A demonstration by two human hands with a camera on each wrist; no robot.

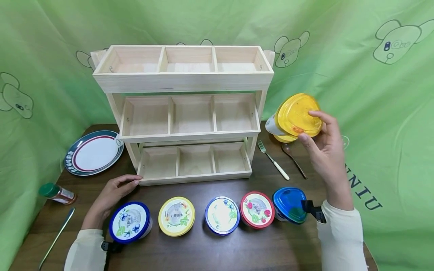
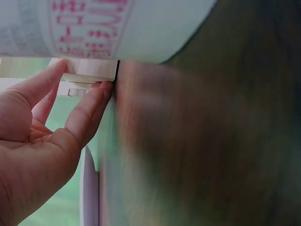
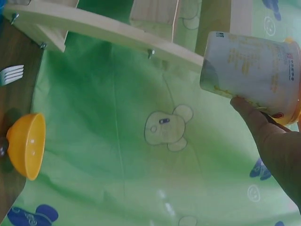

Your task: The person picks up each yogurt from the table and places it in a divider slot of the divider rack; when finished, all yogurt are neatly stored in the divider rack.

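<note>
My right hand [image 1: 327,150] grips a white tub with a yellow lid [image 1: 300,114], raised to the right of a three-tier wooden rack [image 1: 183,82]. In the right wrist view the tub's printed side [image 3: 254,70] shows, with a finger along it. The left hand [image 1: 116,192] pinches the front left corner of the rack's bottom tier; in the left wrist view, thumb and fingers [image 2: 89,110] lie on either side of the wood. Every compartment of the rack is bare. Near the left wrist stands a blue-lidded tub [image 1: 130,222].
More lidded tubs line the front: yellow [image 1: 176,216], blue [image 1: 222,215], red [image 1: 257,209] and a glossy blue one [image 1: 289,205]. A fork [image 1: 274,161], spoon [image 1: 294,160] and yellow bowl [image 3: 29,146] lie right. Left are a plate [image 1: 96,152], spice jar [image 1: 57,193] and thin metal utensil [image 1: 57,239].
</note>
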